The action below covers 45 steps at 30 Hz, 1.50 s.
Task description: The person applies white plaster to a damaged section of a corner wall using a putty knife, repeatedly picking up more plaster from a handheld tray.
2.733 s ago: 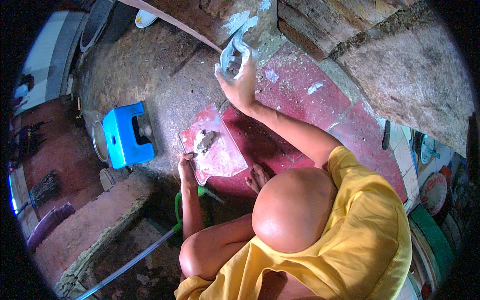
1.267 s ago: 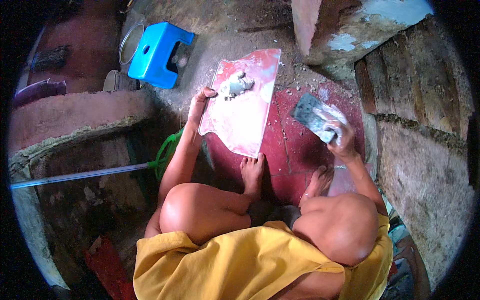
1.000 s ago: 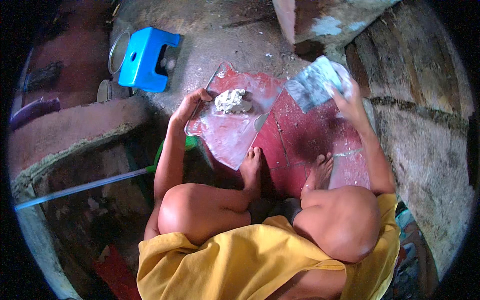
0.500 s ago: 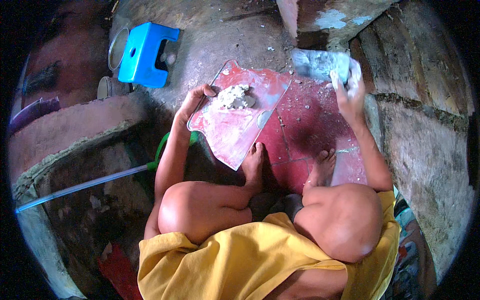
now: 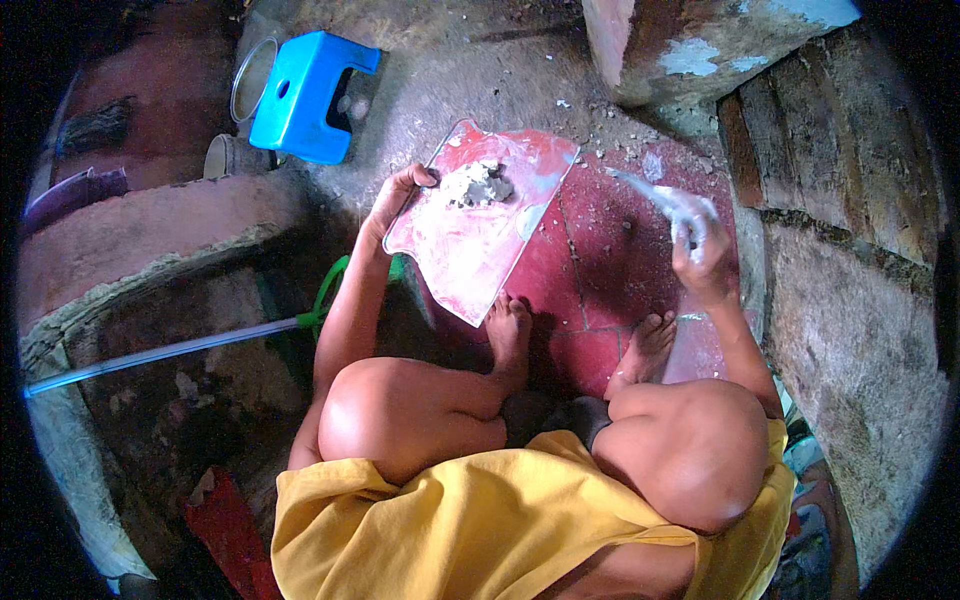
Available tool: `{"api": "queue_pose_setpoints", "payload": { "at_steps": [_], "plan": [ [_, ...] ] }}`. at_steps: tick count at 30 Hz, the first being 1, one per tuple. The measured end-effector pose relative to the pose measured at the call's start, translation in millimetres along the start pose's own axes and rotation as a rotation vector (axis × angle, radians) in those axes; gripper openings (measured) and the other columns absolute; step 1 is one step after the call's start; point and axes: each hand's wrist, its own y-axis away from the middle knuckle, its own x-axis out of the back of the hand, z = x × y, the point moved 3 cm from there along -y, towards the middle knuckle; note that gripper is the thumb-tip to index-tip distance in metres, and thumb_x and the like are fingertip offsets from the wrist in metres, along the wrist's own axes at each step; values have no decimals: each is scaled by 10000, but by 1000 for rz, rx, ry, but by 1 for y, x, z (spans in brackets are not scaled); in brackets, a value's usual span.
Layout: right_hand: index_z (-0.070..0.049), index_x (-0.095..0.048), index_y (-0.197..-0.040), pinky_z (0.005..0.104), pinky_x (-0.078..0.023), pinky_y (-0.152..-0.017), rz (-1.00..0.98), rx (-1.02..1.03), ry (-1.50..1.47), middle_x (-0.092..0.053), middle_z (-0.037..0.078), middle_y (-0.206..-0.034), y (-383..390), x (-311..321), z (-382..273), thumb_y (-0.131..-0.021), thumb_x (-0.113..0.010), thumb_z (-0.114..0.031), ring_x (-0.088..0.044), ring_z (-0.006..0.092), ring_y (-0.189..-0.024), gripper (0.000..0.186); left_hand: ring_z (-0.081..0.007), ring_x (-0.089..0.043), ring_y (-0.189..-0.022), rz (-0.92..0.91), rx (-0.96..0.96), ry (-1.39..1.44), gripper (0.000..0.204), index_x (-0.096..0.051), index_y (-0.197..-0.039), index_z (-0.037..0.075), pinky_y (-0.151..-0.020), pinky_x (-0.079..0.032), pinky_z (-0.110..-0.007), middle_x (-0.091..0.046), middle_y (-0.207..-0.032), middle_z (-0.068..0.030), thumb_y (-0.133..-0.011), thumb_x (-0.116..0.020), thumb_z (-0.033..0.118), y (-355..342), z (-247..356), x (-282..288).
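Observation:
My left hand (image 5: 405,190) grips the left edge of a clear, irregularly cut plastic sheet (image 5: 455,250), its thumb on top. White smears cover much of the sheet, and a lump of whitish putty (image 5: 476,186) sits on its upper part. Off to the right, apart from the sheet, my right hand (image 5: 700,245) is closed around a flat scraper (image 5: 642,187). The scraper is coated in white and turned nearly edge-on, pointing up and left over the floor. White paste covers the fingers of that hand.
Red floor tiles (image 5: 600,270) with scattered crumbs lie between my bare feet and the far wall. A blue stool (image 5: 300,95) stands at the far left. Rough walls (image 5: 840,300) close in on the right. A green-and-blue pole (image 5: 180,350) lies at the left.
My right hand has come nearer and turned the scraper from broad face to nearly edge-on. The view has shifted slightly; my left hand still holds the sheet with the putty.

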Motion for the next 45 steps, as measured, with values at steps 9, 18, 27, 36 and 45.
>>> {"api": "queue_pose_setpoints", "payload": {
  "at_steps": [9, 18, 27, 36, 45],
  "plan": [
    [45, -457, -1065, 294, -381, -835, -25, -466, -267, -535, 134, -1019, -37, -11, 36, -695, -576, -71, -511, 199, -943, 406, -181, -571, -607, 65, -9, -494, 255, -559, -823, -68, -602, -479, -274, -594, -757, -133, -675, -456, 112, -1, -1, -23],
    [17, -481, -1062, 295, -408, -815, -162, -376, -460, -560, 135, -973, -24, -63, 1, -690, -557, -40, -542, 193, -895, 384, -207, -589, -637, -1, 75, -215, 246, -553, -828, -57, -617, -487, -289, -598, -782, -149, -683, -457, 117, -13, -11, -5],
    [-52, -424, -1090, 233, -452, -617, -320, -759, -1253, -528, 12, -886, -7, -59, -26, -749, -518, -146, -514, 94, -765, 365, -165, -527, -616, 348, -224, -315, 161, -540, -751, 12, -617, -444, -279, -555, -698, -71, -684, -461, 137, -22, -10, 6],
    [-15, -458, -1032, 267, -426, -734, 758, -579, -617, -525, 74, -957, 6, -15, 60, -793, -480, -107, -513, 155, -844, 257, -236, -564, -727, 325, -396, -291, 258, -530, -865, 1, -724, -454, -331, -583, -822, -115, -638, -480, 113, 13, -10, 18],
    [20, -479, -943, 262, -378, -591, 998, -656, -460, -499, 36, -812, -13, -81, 68, -808, -455, -106, -440, 104, -695, 186, -243, -565, -790, 286, -266, -179, 306, -525, -921, -8, -761, -444, -335, -582, -875, -121, -648, -454, 109, 27, -17, 17]
  ]
}}
